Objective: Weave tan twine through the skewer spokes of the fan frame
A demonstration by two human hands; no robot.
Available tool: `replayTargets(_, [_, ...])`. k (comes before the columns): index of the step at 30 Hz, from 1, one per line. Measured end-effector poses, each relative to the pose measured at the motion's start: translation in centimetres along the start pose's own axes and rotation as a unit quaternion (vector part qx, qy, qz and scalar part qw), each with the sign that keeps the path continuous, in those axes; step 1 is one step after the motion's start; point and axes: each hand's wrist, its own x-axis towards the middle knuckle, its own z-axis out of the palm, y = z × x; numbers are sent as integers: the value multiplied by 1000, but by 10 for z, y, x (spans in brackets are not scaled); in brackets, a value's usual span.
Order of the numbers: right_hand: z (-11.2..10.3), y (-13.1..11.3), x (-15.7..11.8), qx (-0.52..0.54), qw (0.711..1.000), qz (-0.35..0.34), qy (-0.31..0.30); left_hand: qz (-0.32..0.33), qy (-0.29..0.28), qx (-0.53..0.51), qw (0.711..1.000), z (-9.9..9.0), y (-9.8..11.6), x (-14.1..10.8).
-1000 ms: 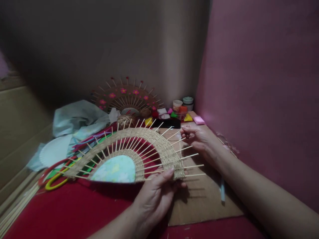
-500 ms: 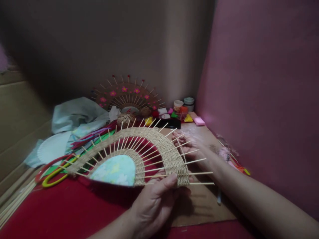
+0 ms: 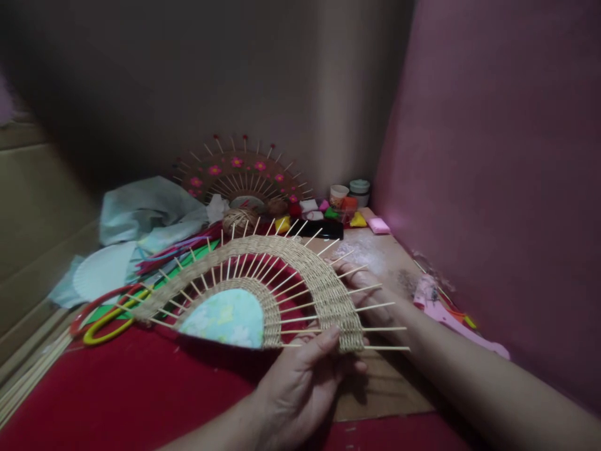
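A half-round hand fan [image 3: 282, 247] of thin sticks and woven tan cord is held up in front of me, its sticks poking out past the outer band. Pale blue patterned fabric [image 3: 225, 319] covers its centre. My left hand [image 3: 300, 382] grips the fan's lower right end, thumb on the front of the weave and fingers behind. Behind the right edge is my right hand [image 3: 370, 291], close to the sticks and outer band. The weave hides most of its fingers, so I cannot see what they hold.
A second fan with pink flowers [image 3: 237, 163] leans at the back. Around it lie a twine ball [image 3: 239, 220], coloured packets [image 3: 357, 219] and a black object [image 3: 317, 229]. Scissors [image 3: 107, 329] are at left, a pink glue gun [image 3: 451, 319] at right, on cardboard [image 3: 389, 391] and red cloth [image 3: 141, 388].
My right hand has drawn down and behind the fan's edge; the strand at its fingers no longer shows. My left hand keeps its grip. The view has shifted slightly, uncovering more of the glue gun.
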Motion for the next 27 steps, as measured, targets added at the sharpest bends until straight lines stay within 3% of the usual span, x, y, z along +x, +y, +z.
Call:
replayTargets(3, [-1, -1, 10, 43, 997, 29, 51, -2, 6, -6, 1000, 0, -3, 1])
replayTargets(5, [0, 0, 11, 48, 998, 31, 41, -5, 11, -10, 1000, -1, -5, 0])
replayTargets(7, [0, 1, 10, 44, 999, 24, 19, -49, -9, 7, 999, -1, -7, -5])
replayTargets(11, [-3, 1, 8, 6, 999, 9, -31, -215, -115, 162, 956, 6, -2, -22])
replayTargets(13, [-4, 1, 8, -15, 999, -8, -51, -218, -124, 278, 927, 12, 10, -29])
replayTargets(14, [-5, 1, 9, -21, 998, -20, -54, -184, -111, 349, 912, 16, 18, -32])
replayTargets(15, [-5, 1, 10, -23, 998, -32, -55, -135, -102, 422, 891, 19, 29, -33])
replayTargets(16, [-6, 2, 11, -22, 997, -41, -54, -45, -84, 495, 864, 22, 41, -32])
replayTargets(17, [-6, 2, 12, -20, 997, -45, -54, 86, -42, 565, 819, 22, 54, -30])
replayTargets(19, [-7, 3, 14, -16, 997, -47, -54, 298, 15, 662, 688, 19, 78, -21])
replayTargets(20, [-8, 3, 14, -13, 997, -48, -55, 345, 37, 702, 622, 15, 88, -16])
replayTargets(22, [-9, 3, 14, -8, 997, -52, -57, 340, 67, 777, 525, 4, 101, -5])
replayTargets(24, [-9, 3, 12, 1, 997, -55, -55, 308, 68, 816, 484, -8, 104, 4])
replayTargets(27, [-9, 4, 9, 20, 997, -60, -42, 343, 62, 824, 447, -23, 95, 11])
